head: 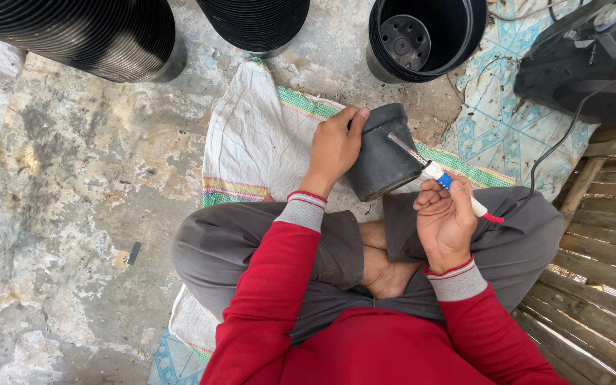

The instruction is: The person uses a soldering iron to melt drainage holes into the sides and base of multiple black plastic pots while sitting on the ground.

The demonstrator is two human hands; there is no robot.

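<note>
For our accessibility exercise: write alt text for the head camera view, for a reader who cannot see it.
A person sitting cross-legged holds a black pot on its side with the left hand while the right hand presses a thin metal-tipped tool against it. Stacks of black pots stand ahead on the concrete floor.

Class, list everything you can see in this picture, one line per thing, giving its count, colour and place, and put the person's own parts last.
small pot: one, black, tilted, between the hands above the lap
pointed tool: one, metal tip, white and blue handle with a red end, tip against the small pot
pot stacks: two, black, ribbed, lying at the top edge
open pot stack: one, black, upright, top centre
woven sack: one, white with green and red stripes, on the ground under the person
patterned mat: one, pale blue, upper right
machine: one, black, top right, with a black cable
slatted wood: brown, right edge
left hand: gripping the small pot's rim
right hand: holding the pointed tool
</note>
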